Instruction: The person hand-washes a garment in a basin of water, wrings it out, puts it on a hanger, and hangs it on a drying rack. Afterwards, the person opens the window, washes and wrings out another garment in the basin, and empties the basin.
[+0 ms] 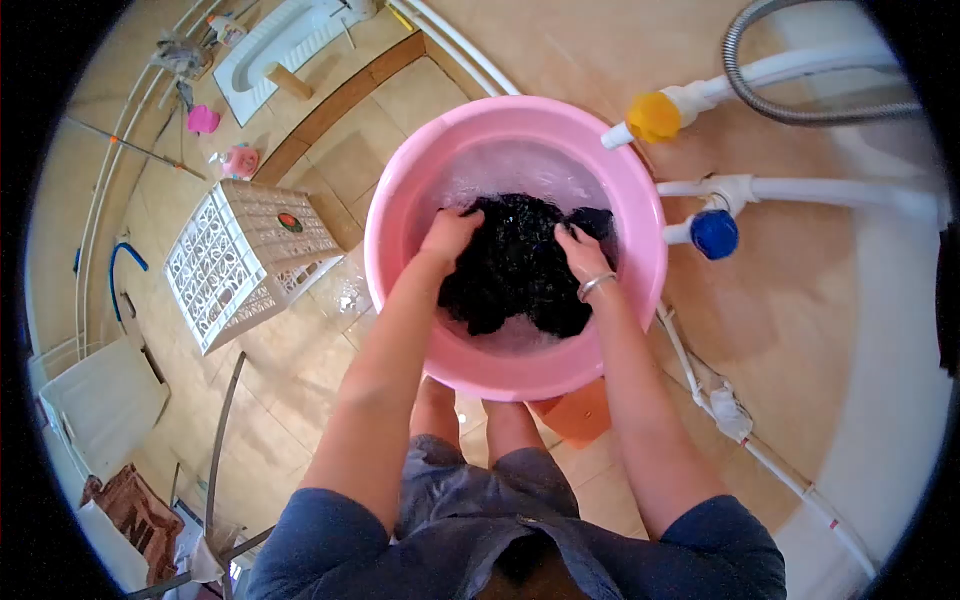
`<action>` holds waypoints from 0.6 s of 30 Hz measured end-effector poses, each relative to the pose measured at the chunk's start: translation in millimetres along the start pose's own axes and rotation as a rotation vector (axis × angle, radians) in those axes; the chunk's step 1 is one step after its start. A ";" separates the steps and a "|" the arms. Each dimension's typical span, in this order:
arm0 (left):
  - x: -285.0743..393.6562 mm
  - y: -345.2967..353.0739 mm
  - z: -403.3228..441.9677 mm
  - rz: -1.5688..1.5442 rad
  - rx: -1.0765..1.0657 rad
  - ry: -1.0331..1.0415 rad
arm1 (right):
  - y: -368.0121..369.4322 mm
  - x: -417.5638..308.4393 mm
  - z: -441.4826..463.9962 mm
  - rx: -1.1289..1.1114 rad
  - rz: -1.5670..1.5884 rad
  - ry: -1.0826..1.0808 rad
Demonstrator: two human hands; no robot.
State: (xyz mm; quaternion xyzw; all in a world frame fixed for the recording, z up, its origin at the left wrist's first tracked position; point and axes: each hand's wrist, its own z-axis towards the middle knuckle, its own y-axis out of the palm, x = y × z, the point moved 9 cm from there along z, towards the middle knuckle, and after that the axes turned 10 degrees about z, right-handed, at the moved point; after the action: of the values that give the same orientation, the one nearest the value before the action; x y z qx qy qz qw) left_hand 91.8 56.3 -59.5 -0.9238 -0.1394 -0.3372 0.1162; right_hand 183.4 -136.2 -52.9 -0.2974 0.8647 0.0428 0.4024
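A round pink basin [395,190] stands in front of me with water [505,165] in it. A soaked black cloth garment [515,265] is spread through the middle of the basin, partly in the water. My left hand [453,237] grips the garment's left edge, its fingertips hidden in the dark fabric. On the other side my right hand [582,252], with a silver bangle [597,286] at the wrist, is closed on the garment's right part. Which kind of garment it is, I cannot tell.
Pipes with a yellow-handled tap [653,117] and a blue-handled tap [715,233] run along the right wall, close to the basin. A white lattice crate [250,250] stands on the tiled floor at left. Behind it are a pink bottle [240,160] and a squat toilet [275,60].
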 end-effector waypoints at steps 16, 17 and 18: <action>375.2 -85.0 -365.0 -0.315 -0.279 0.866 | -104.1 -408.1 -346.8 0.092 0.934 -0.881; 393.8 -86.1 -389.7 -0.302 -0.335 0.871 | -123.6 -428.5 -365.7 0.208 0.937 -0.982; 411.6 -90.2 -414.8 -0.317 -0.292 0.966 | -142.1 -447.7 -385.7 0.332 0.929 -1.076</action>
State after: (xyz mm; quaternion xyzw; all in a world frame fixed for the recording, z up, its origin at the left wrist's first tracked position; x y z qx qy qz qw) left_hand 118.5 86.3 530.4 -0.6373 -0.1598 -0.7537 -0.0150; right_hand 226.3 -158.7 553.0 0.2274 0.5792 0.2177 0.7519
